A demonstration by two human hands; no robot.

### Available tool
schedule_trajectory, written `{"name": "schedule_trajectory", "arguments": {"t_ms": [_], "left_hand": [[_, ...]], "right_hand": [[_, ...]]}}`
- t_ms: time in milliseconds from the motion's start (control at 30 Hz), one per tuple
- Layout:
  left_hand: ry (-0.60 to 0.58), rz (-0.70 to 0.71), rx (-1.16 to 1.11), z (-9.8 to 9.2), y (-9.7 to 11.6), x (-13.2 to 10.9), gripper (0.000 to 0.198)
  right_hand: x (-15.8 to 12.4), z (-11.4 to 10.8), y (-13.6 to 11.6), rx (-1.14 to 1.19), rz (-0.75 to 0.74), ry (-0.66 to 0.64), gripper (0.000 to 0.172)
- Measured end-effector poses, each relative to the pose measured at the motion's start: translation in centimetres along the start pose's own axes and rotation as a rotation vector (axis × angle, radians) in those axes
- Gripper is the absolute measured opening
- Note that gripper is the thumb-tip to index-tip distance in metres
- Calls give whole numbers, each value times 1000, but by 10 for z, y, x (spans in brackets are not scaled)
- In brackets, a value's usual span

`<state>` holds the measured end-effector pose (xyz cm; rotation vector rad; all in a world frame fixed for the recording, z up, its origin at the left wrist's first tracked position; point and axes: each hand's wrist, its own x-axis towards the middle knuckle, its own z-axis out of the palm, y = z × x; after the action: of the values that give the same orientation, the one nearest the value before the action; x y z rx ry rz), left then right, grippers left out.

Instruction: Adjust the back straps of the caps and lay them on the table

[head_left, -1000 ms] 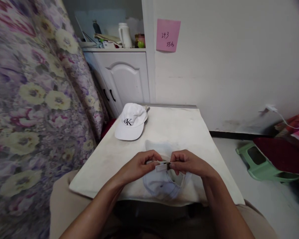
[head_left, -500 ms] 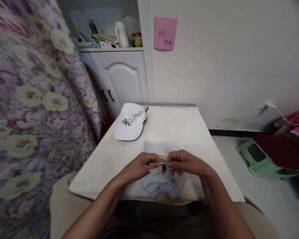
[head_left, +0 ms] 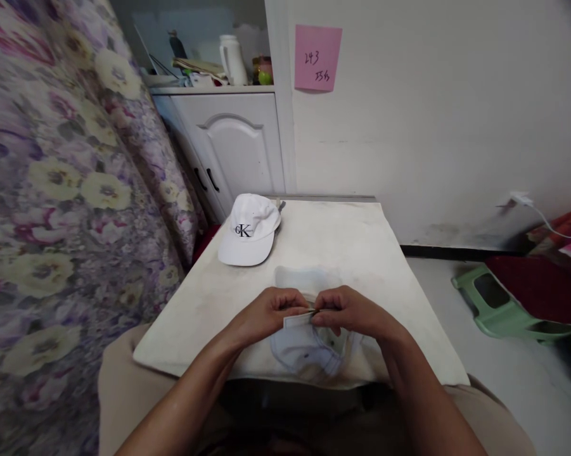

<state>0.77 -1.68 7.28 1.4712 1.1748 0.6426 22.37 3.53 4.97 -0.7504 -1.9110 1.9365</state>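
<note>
A pale blue cap (head_left: 300, 352) lies near the front edge of the table, its brim pointing away from me and its back opening towards me. My left hand (head_left: 276, 311) pinches the left end of the cap's back strap. Meeting it from the other side, my right hand (head_left: 346, 310) is closed on the right end of the strap, fingertips almost touching the left ones. A small dark bit shows between the fingertips; the fastening itself is mostly hidden. Farther off, at the table's back left, sits a white cap (head_left: 251, 229) with black "CK" lettering.
The white-covered table (head_left: 342, 237) stands against the wall. A floral curtain (head_left: 76, 221) hangs along the left. Behind are a white cabinet (head_left: 232, 145) and a shelf with a white jug (head_left: 232, 60). A green stool (head_left: 485, 301) with a dark red top is at right.
My right fingers have shifted slightly left and closed tighter at the strap, so the two strap ends now meet. The white cap stays in place.
</note>
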Motion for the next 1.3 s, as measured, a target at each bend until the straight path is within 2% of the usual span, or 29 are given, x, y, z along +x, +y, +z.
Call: {"name": "schedule_trajectory", "arguments": {"t_ms": [200,333,567,767,1033,1300], "left_hand": [[-58,64,27,-12,-3,-8,35],[-30,67,52,-11,0,-10,37],[11,59,68,-10,1,-9,37],[0,60,15,-10,2,-8,40],[41,68,46,-8,2,-7,42],[25,74,56,-10,-4,0,39]], "right_hand": [[1,-3,1,-10,0,-50,28],[2,-4,3,7,16,-61,30],[4,-2,3,-6,45,-12,26],[6,0,4,4,38,40,29],[11,4,11,-6,53,161,30],[14,7,13,-49,-33,232,27]]}}
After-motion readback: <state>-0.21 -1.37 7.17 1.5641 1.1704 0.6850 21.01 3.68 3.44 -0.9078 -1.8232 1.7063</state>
